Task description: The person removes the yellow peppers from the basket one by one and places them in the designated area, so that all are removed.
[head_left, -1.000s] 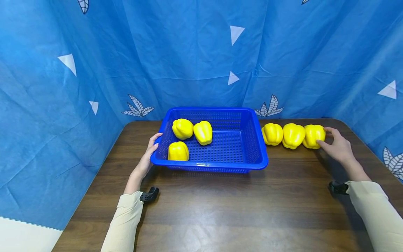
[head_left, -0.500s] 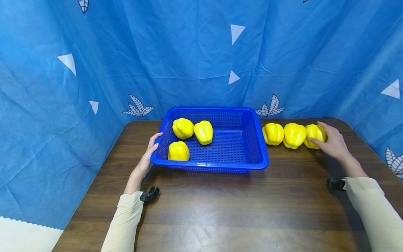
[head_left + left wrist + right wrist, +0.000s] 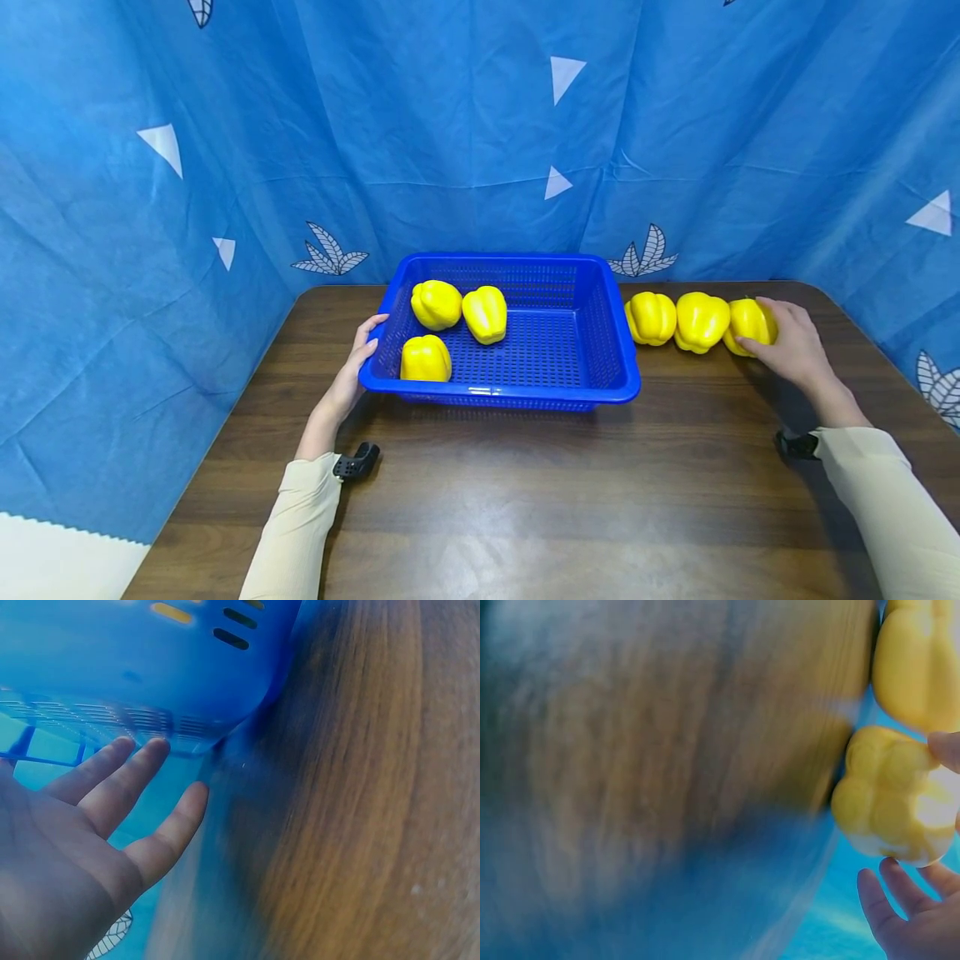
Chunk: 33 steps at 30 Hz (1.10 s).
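Observation:
My left hand (image 3: 347, 377) rests against the left side of a blue plastic basket (image 3: 517, 395), its fingertips touching the rim. In the left wrist view, straight, spread fingers (image 3: 124, 791) lie along the basket's outer wall (image 3: 135, 667). At the right, my right hand (image 3: 798, 343) holds a yellow bell pepper (image 3: 742, 323), thumb in front and fingers behind. The right wrist view shows this pepper (image 3: 889, 795) between thumb and fingers (image 3: 904, 892). It ends a row with two more yellow bell peppers (image 3: 702, 322). Inside the basket, three yellow bell peppers (image 3: 437, 305) sit towards the left.
The basket stands near the back of a dark wooden table (image 3: 480, 492). A blue patterned curtain (image 3: 465, 125) hangs behind and along both sides. The leftmost pepper of the row (image 3: 651, 318) lies close beside the basket's right wall.
My right hand has shifted slightly left and further round the end pepper, which has turned in place. My left hand and the basket have stayed put.

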Available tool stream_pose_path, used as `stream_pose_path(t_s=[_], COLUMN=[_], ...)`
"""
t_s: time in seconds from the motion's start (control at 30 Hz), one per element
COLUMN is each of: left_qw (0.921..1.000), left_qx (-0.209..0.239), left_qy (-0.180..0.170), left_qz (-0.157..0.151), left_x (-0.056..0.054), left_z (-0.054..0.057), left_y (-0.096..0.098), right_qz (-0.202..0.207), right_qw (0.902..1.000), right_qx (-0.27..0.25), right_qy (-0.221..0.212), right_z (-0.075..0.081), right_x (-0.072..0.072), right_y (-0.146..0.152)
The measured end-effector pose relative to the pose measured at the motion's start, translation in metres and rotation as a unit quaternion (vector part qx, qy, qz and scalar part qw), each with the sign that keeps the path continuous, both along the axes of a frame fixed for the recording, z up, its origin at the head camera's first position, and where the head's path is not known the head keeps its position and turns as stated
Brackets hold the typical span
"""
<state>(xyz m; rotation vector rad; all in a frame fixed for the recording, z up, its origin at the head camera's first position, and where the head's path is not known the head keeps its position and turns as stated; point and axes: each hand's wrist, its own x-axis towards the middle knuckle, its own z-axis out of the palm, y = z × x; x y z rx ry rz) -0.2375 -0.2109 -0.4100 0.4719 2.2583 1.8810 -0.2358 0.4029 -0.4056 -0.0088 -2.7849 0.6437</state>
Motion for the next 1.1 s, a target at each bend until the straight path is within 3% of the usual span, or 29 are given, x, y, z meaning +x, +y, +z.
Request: stream_pose_path(t_s=[0.4, 1.1], left_qw=[1.0, 1.0], left_qx=[0.004, 0.003], left_qy=[0.001, 0.005], left_qz=[0.001, 0.001], left_x=[-0.0007, -0.0009], left_z=[0.0001, -0.0018], left_y=[-0.0015, -0.0015], right_qz=[-0.016, -0.005], right_qw=[0.9997, 0.9998], right_qx=[0.014, 0.008], right_qy=[-0.014, -0.017], right_z=[0.0015, 0.0045], right_x=[0.0051, 0.0092], right_y=[-0.0046, 0.0001])
